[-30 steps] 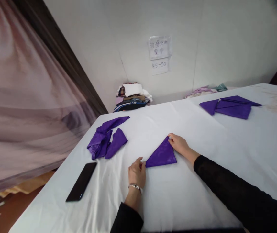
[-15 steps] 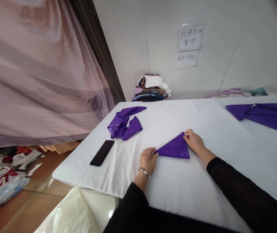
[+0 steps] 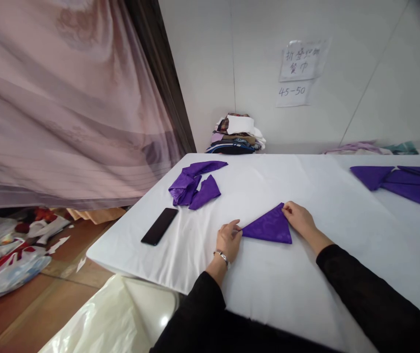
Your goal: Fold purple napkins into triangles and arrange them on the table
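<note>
My view swung left, cloth (image 3: 271, 227) hardly shifted — left hand (image 3: 229, 241) and right hand (image 3: 299, 217) nearly closed, each pinching a corner; triangle fold made; bundle (image 3: 185, 189) lies loose.

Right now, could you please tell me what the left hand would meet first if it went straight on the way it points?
Probably the folded purple cloth, its left corner lying just at the left hand, though exact depth there is hard to judge.

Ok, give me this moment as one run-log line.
left hand: at left corner of folded purple cloth | right hand: pinching its far corner | also on table: black phone
</note>
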`<state>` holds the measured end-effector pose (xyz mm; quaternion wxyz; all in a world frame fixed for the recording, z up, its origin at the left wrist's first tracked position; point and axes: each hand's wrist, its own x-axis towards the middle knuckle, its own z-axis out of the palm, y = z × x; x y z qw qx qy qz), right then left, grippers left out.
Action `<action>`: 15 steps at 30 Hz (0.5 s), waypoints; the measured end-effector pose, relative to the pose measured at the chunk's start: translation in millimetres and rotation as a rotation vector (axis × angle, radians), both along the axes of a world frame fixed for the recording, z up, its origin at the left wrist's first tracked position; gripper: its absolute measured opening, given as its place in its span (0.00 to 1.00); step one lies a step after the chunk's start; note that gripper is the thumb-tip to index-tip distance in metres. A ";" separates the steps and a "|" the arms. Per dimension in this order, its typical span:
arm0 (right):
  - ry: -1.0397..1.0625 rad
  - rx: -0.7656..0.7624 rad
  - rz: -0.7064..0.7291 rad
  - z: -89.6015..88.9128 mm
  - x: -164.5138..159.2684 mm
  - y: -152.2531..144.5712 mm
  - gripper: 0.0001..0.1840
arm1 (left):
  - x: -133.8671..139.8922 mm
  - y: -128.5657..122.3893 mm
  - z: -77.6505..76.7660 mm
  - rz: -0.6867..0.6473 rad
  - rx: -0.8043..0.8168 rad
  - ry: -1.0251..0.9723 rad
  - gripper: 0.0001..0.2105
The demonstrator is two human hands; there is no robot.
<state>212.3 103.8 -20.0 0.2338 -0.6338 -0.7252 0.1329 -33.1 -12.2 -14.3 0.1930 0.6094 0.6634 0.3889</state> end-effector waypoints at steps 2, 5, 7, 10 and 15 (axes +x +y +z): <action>0.007 -0.006 -0.002 0.3 -0.2 0.1 0.03 | 0.0 0.7 0.6 0.005 -0.008 0.004 0.15; 0.017 -0.005 0.010 -0.2 -0.4 0.4 0.03 | -0.5 1.5 1.4 -0.001 -0.011 0.014 0.14; 0.024 0.001 0.017 -1.0 -0.8 0.9 0.03 | -0.6 1.8 2.0 -0.012 -0.012 0.024 0.13; 0.036 0.007 0.015 -2.0 -2.3 1.8 0.03 | -0.9 2.6 2.1 -0.035 -0.007 0.039 0.13; 0.035 0.026 0.023 1.8 -5.9 1.4 0.05 | -5.6 6.4 -3.4 -0.075 0.035 0.097 0.14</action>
